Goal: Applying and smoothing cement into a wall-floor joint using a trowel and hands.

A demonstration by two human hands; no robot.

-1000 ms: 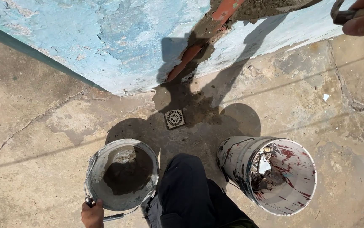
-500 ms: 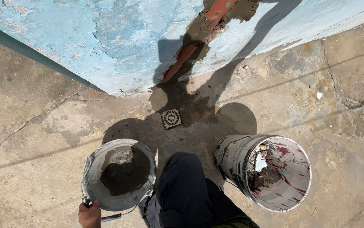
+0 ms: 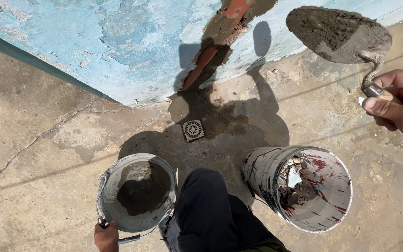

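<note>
At the upper right of the view, your right hand (image 3: 397,105) and its trowel (image 3: 339,35) are now in the picture; half a second ago neither showed, and a second ago only fingertips and a bit of handle sat at the top right corner.

- Right hand: fingers closed around the trowel handle, thumb laid along it.
- Trowel: blade loaded with grey mortar, held in the air in front of the base of the blue wall (image 3: 94,42). Its long axis runs from the handle at lower right up to the blade tip at upper left; the loaded face is turned up towards you.
- Left hand (image 3: 106,235): at the bottom edge, clamped on the wire handle of the mortar bucket (image 3: 138,193), as in both earlier pictures. Your hands are well apart.
- Mortar bucket: grey, wet mortar inside, just left of your dark-trousered knee (image 3: 206,210).
- Second bucket (image 3: 304,186): white, streaked red, tipped towards you, rubble inside, right of the knee.
- Floor drain (image 3: 193,130): small square grate on the concrete, between the buckets and the wall.
- Wall gap (image 3: 220,42): broken strip exposing an orange pipe, left of the trowel blade; your shadow falls across it.
</note>
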